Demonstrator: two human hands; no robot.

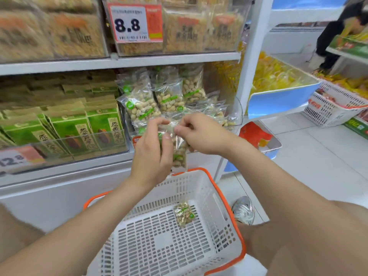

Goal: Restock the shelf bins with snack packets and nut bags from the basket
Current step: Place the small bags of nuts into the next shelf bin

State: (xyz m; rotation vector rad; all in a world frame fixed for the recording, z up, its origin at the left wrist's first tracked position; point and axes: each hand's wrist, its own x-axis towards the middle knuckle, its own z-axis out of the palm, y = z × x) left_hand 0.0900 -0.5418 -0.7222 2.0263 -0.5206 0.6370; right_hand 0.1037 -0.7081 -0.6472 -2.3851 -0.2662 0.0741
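Both hands hold one clear peanut bag (pixel 179 154) upright in front of the shelf. My left hand (pixel 152 150) grips its left side, and my right hand (pixel 199 134) pinches its top edge. Behind it, a clear shelf bin (pixel 238 110) holds several matching peanut bags (pixel 169 96) with green labels. Below my hands sits a white basket (pixel 209 188) with an orange rim. One small peanut bag (pixel 184 214) lies on the basket's floor.
Green paper snack packets (pixel 79 126) fill the bin to the left, behind a 12.8 price tag. An 8.8 tag (pixel 135 24) hangs on the upper shelf bin. To the right stand a blue-fronted bin of yellow packets (pixel 278 80), another white basket (pixel 334 108), and a person in black (pixel 338 32).
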